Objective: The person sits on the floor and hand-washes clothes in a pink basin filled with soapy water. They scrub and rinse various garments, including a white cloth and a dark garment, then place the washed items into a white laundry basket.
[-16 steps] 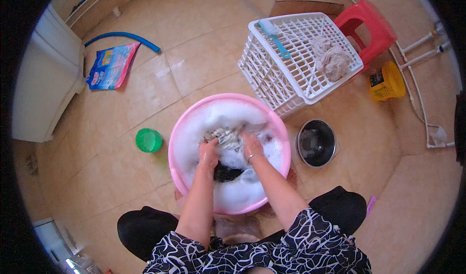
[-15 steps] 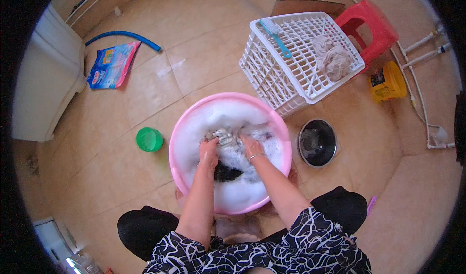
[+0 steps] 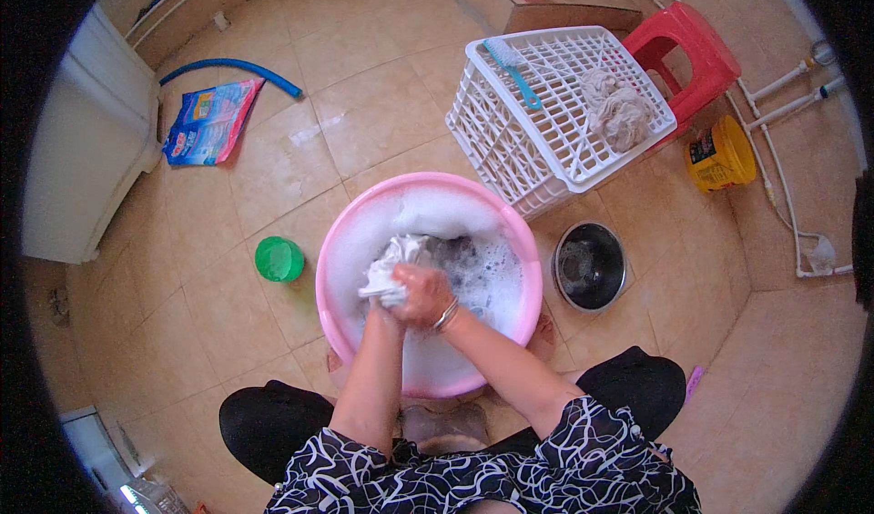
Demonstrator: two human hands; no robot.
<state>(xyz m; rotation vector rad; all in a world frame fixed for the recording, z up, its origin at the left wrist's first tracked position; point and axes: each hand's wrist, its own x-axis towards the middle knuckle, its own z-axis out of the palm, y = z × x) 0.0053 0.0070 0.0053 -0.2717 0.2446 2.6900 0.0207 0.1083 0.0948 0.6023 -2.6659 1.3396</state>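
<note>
Formerly apart, the right hand [image 3: 424, 295] now clamps cloth [image 3: 397, 254] against the left hand [image 3: 383, 312], whose grip is unclear; tub [image 3: 533, 277] below, likely rubbing.

The basin [image 3: 532, 277] is pink, the held cloth [image 3: 390, 264] whitish, the stool [image 3: 706, 54] red. White squiggles cover the black shirt [image 3: 583, 455].

One view: head cam (L of pair), wide fisheye, facing steeply down from above; basin [image 3: 322, 286] fairly nr, abt ctr, sleeves [image 3: 337, 473] at btm edge, floor [image 3: 200, 314] all rnd, pipes [image 3: 781, 82] nr R rim, corners blk.
</note>
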